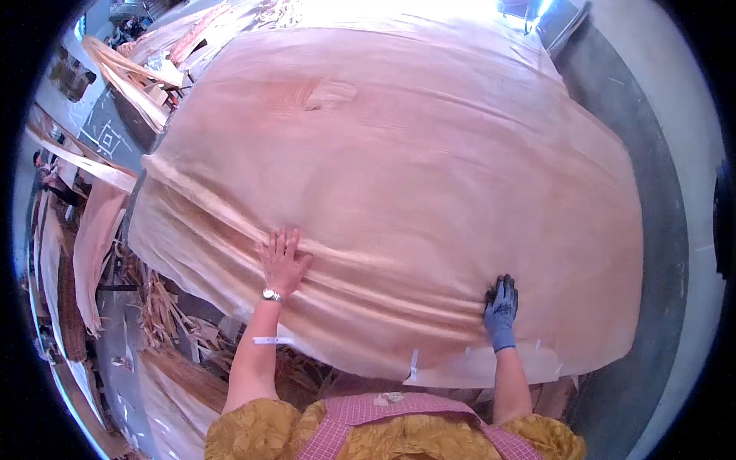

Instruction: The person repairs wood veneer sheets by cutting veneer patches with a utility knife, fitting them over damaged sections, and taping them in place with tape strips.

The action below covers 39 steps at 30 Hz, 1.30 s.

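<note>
A broad, thin sheet of pinkish-tan wood veneer (429, 184) spreads before me, with long ripples along its near left side. On one of those ripples lies my left hand (284, 264), bare, fingers spread, a wristwatch (271, 294) at the wrist. My right hand (501, 305) wears a grey-blue work glove with dark fingertips. It rests on the sheet toward the near right, fingers stretched forward. Strips of whitish tape (415, 364) stick to the sheet's near edge. Farther back, a rough oval patch (331, 95) marks the surface.
Torn veneer scraps (165, 310) lie on the floor at the left, beside long curled sheets (100, 238). Another person (54, 180) is at the far left. A dark grey floor strip (659, 253) runs along the right side. Bright light shines at the back.
</note>
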### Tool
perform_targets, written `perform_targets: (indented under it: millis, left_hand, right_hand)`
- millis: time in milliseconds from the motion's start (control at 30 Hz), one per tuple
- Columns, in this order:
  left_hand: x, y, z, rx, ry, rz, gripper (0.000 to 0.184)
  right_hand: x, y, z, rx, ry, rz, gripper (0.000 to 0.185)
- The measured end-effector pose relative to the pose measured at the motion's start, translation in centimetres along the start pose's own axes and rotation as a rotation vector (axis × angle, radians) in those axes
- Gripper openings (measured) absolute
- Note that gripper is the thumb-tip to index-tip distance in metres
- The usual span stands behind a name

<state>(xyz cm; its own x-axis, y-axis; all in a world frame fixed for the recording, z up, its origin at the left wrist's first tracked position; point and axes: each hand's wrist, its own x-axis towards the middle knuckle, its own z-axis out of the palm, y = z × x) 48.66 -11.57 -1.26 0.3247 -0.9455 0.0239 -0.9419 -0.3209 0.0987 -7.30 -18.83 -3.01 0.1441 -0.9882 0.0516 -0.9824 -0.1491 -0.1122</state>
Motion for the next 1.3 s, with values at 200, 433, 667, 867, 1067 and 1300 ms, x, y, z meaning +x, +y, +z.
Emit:
perform_targets:
  millis: [200, 433, 667, 867, 1067, 1300]
  left_hand:
    - [-8.8, 0.5, -0.6, 0.024, -0.027, 0.011, 0.079]
    - [-20.7, 3.4, -4.1, 0.011, -0.221, -0.072, 0.081]
    - [-20.6, 3.8, -3.1, -0.027, -0.112, -0.019, 0.071]
    - [-10.8, 7.1, 0.8, 0.036, 0.05, 0.025, 0.076]
    - [-14.6, 7.5, -0.6, 0.077, 0.034, 0.003, 0.081]
    - [-22.2, 8.1, -1.3, 0.061, -0.052, -0.028, 0.081]
  right_hand:
    - [-7.5, 1.8, -0.9, -0.017, 0.022, -0.021, 0.057]
    - [-17.6, 4.9, -2.0, -0.023, -0.067, -0.028, 0.057]
    - [-16.9, 8.6, -3.7, -0.171, -0.024, 0.018, 0.054]
    - [-6.7, 18.6, 0.2, -0.056, -0.01, 0.22, 0.055]
    - [-11.8, 17.5, -1.7, -0.038, 0.039, 0.115, 0.057]
    - [-18.0, 19.1, -1.3, 0.005, 0.037, 0.115, 0.06]
